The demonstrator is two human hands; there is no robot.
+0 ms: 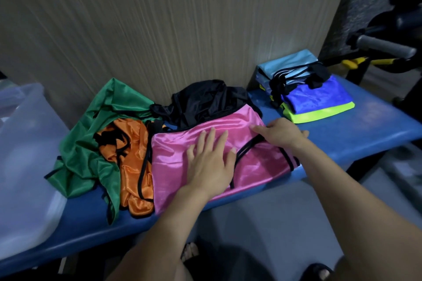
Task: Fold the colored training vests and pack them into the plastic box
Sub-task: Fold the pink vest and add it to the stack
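Observation:
A pink vest (173, 162) with black trim lies spread on the blue bench (356, 134). My left hand (211, 162) presses flat on its middle with straight fingers. My right hand (282, 132) rests on the vest's right part, fingers extended toward the upper edge. To the left lie a crumpled orange vest (130, 159) and a green vest (91, 143); a black vest (201, 100) is bunched behind the pink one. A stack of folded vests (315, 96), light blue, blue and neon yellow-green, sits at the back right. The translucent plastic box (25, 157) stands at the far left.
A wood-grain wall panel (159, 25) rises right behind the bench. Gym equipment with a grey grip and yellow parts (383, 47) stands at the right. Grey floor and my sandalled feet (190, 252) show below the bench's front edge.

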